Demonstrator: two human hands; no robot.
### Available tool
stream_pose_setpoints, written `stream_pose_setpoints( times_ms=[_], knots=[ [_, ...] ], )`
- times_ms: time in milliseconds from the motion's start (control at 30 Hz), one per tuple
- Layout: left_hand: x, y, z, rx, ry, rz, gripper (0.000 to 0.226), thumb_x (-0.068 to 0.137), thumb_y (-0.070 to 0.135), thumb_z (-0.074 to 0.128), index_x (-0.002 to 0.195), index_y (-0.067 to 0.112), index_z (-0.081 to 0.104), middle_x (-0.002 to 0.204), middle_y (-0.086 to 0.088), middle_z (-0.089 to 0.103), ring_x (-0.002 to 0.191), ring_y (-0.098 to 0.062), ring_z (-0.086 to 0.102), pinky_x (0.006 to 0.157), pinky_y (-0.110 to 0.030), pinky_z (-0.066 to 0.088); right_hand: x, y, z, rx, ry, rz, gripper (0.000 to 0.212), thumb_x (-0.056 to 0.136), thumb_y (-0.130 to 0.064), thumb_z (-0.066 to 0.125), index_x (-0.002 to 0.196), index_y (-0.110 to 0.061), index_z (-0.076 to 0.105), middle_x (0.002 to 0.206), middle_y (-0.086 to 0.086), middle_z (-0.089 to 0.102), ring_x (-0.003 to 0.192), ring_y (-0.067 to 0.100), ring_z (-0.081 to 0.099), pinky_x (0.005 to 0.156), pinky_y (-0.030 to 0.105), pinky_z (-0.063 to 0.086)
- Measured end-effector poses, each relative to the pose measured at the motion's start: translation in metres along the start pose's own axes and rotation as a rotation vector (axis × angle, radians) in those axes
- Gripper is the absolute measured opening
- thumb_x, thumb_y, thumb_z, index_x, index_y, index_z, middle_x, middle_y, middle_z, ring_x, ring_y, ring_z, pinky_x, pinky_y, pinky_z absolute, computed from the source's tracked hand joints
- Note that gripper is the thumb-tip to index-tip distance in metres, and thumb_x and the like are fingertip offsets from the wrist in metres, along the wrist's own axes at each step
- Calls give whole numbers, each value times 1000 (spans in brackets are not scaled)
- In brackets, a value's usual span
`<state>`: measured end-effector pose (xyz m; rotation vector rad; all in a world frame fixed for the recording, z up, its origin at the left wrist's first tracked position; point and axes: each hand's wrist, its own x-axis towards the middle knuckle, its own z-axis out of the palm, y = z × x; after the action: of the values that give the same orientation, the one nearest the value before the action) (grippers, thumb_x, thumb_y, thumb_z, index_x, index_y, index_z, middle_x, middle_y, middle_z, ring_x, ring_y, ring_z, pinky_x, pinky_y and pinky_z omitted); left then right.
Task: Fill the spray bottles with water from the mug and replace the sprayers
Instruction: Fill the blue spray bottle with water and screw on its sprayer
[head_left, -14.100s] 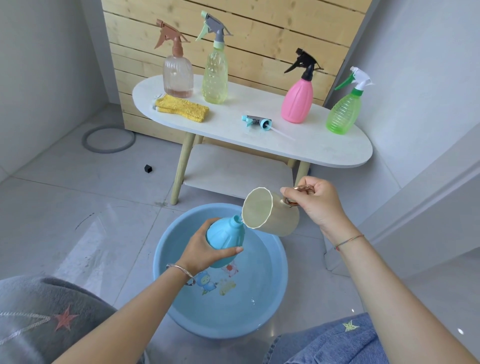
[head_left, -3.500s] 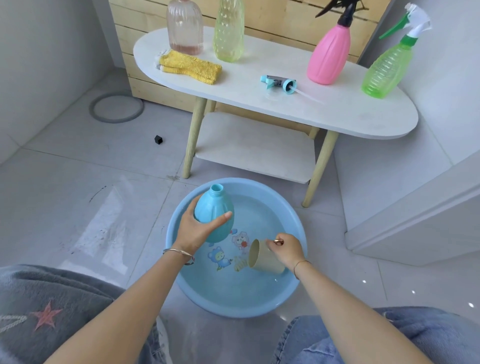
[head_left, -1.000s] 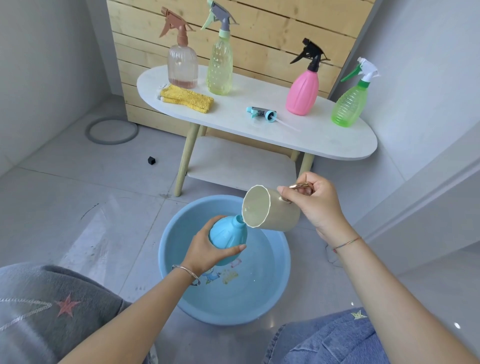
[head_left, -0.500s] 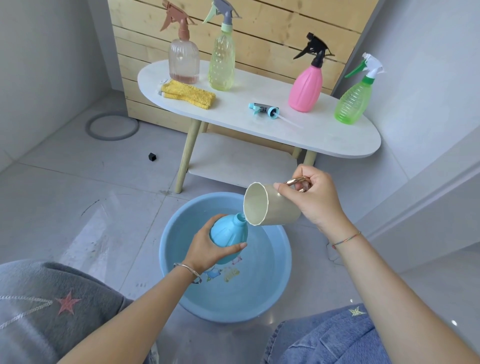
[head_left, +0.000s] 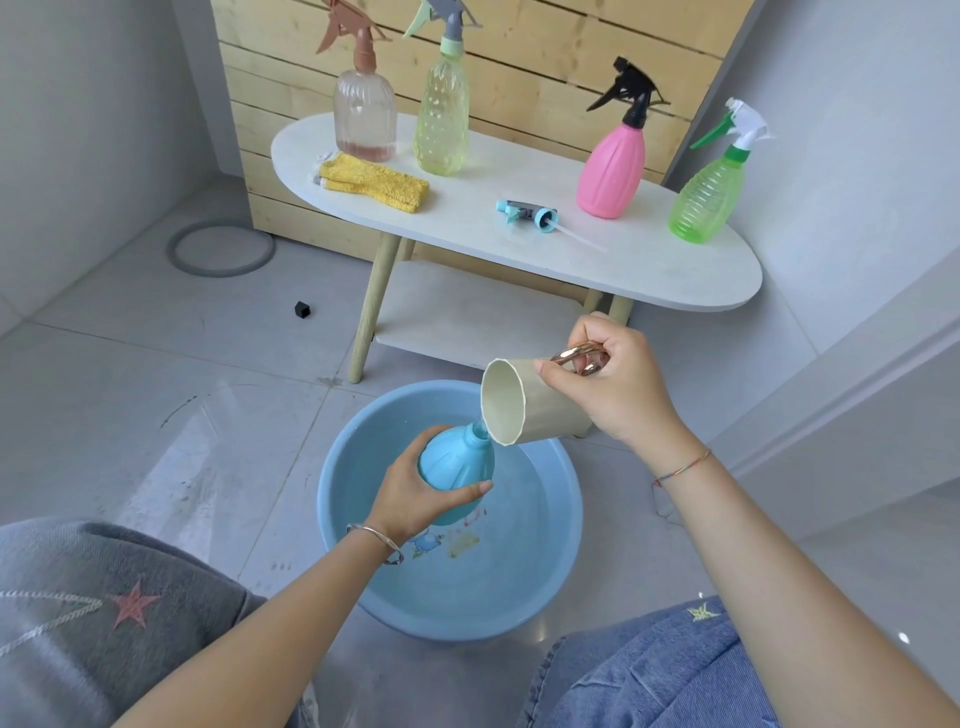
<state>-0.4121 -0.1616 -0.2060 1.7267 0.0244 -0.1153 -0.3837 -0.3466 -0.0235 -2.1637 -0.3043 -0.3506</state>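
Note:
My left hand (head_left: 415, 499) grips a blue spray bottle (head_left: 460, 465) with no sprayer on it, tilted over a blue basin (head_left: 558, 545) of water on the floor. My right hand (head_left: 618, 389) holds a beige mug (head_left: 524, 408) by its metal handle, tipped on its side with the rim at the bottle's open neck. The blue sprayer (head_left: 530, 214) lies on the white table (head_left: 649, 270). A clear pink bottle (head_left: 363, 104), a yellow bottle (head_left: 441, 111), a pink bottle (head_left: 615, 158) and a green bottle (head_left: 709, 195) stand there with sprayers on.
A yellow cloth (head_left: 374, 184) lies at the table's left end. A lower shelf (head_left: 467, 317) sits under the tabletop. On the grey tiles are a grey ring (head_left: 221, 249) and a small black cube (head_left: 302, 310). My knees frame the basin's near side.
3.5 s ago my right hand dipped the mug into the basin. Since then it has lifted the mug to the bottle's neck and tipped it further over the last second.

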Motion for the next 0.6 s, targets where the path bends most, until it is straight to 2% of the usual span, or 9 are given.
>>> stream_pose_setpoints(
  times_ms=[267,600],
  knots=[
    [1,-4,0,10,0,-9,82,48,60,85,120,38,53,111,15,62,100,-7,61,82,-25,55,2,-2,3,-64,-21,-56,39,69,-10,76,56,-14,39,61,-6,37,55,7,34,53,17,26],
    [2,-3,1,1,21,-14,82,46,62,85,119,39,54,110,16,63,100,-5,61,83,-24,54,3,-6,4,-89,-47,-99,42,68,-13,75,55,-21,36,63,-7,37,58,8,36,54,22,27]
  ],
)
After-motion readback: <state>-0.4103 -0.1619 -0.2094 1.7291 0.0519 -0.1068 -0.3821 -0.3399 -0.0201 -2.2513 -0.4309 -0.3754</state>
